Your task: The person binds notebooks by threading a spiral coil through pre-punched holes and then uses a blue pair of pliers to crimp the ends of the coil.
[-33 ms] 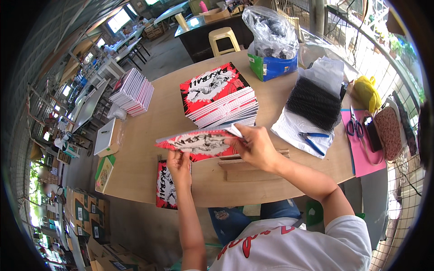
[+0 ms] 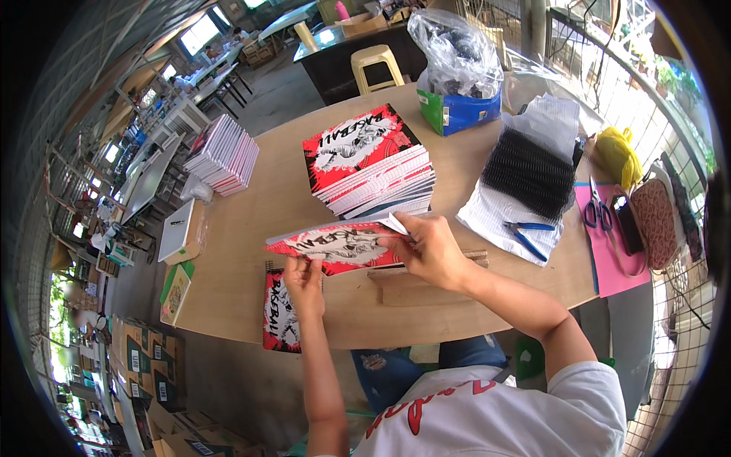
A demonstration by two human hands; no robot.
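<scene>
Both my hands hold a thin notebook with a red, black and white cover, tilted up above the table. My left hand pinches its lower edge near the left end. At the right end my right hand grips it, thumb on the cover, where a white page corner sticks up. Partly behind my left forearm lies a similar notebook with a black coil along its edge. Beyond my hands rises a stack of like notebooks. A wooden piece lies under my right wrist.
Black binding coils and blue-handled pliers lie on white sheeting at right. Scissors rest on a pink folder beside a patterned pouch. A blue-green box with plastic stands behind; another notebook stack is far left.
The held notebook and my hands have shifted very slightly right and down. My grip on it looks the same, and everything else has stayed in place.
</scene>
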